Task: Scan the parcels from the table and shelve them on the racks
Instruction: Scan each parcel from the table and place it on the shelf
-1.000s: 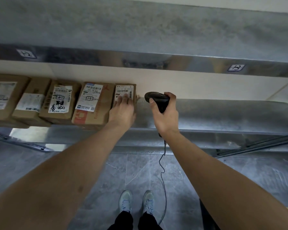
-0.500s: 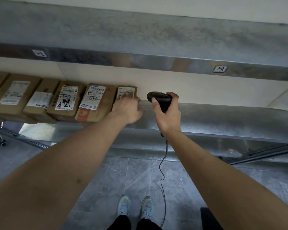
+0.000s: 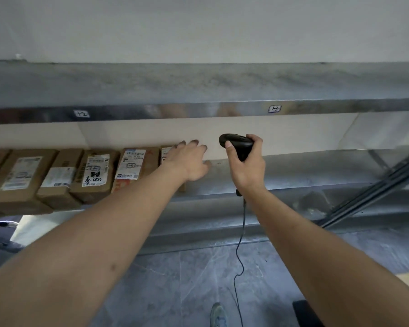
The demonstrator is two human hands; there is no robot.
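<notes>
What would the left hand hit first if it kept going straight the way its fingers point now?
Probably the pale back wall behind the shelf. The left hand reaches over the last small parcel, fingers straight and pointing past it at the wall. Depth is unclear, so the gap cannot be judged.

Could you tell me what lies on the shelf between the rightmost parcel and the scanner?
In the head view, only the left hand; the shelf between rightmost parcel and scanner is otherwise bare.
</notes>
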